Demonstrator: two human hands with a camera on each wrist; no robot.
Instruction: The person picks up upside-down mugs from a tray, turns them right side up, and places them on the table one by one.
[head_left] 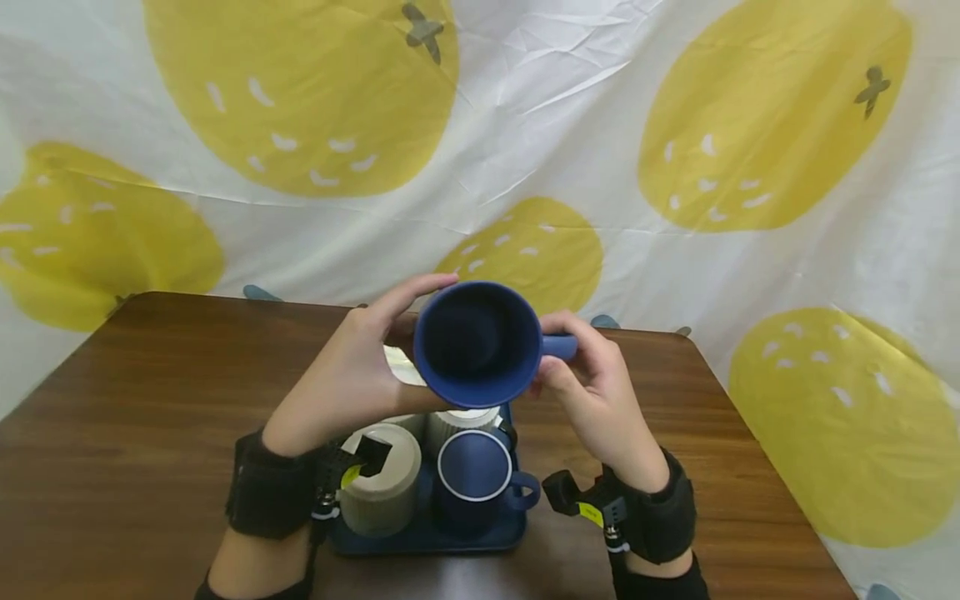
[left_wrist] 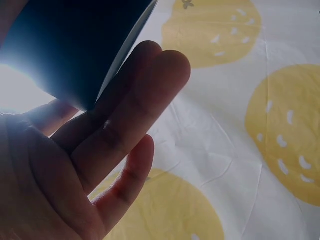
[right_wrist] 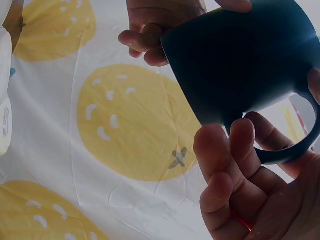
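the left hand [left_wrist: 75,165] is seen from close below, palm toward the camera and in shadow. a dark blue mug [left_wrist: 70,45] fills the upper left corner, and its side is touched by the fingers [left_wrist: 145,85], which are laid nearly straight along it, two of them pressed together and reaching past its pale rim edge. a lower finger is held slightly apart beneath them, clear of the mug. a bright glare is seen at the left edge, under the mug. behind the hand, a white cloth backdrop [left_wrist: 225,125] printed with large yellow lemon shapes is shown, creased in places, and one lemon is partly covered by the palm.
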